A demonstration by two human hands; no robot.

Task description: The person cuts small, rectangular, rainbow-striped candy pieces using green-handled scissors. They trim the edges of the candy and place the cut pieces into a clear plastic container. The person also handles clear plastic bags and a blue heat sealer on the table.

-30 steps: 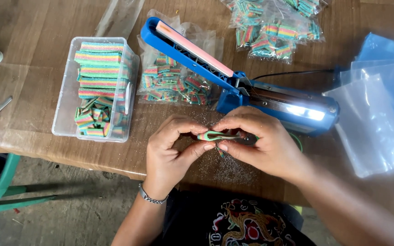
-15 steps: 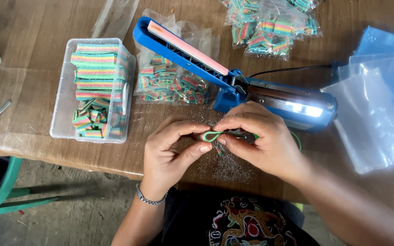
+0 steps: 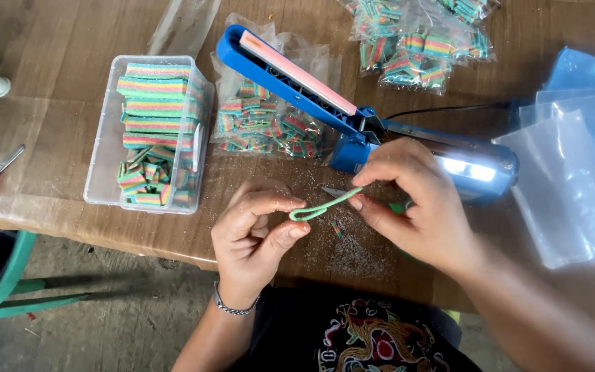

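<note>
Green candy strip (image 3: 325, 205) stretches between pinching left hand (image 3: 253, 241) and right hand (image 3: 418, 207).

**Worn wooden table, bare concrete floor**

The table (image 3: 49, 41) is brown wood, pretty scuffed, with its front edge chipped and pale. Below it the floor (image 3: 125, 324) is grey concrete, rough and stained, with a few bits of debris. A teal chair (image 3: 15, 282) sits at the lower left, partly tucked by the table edge. Light is soft and even, daylight by the look, leaving a dull sheen on the tabletop.
</note>
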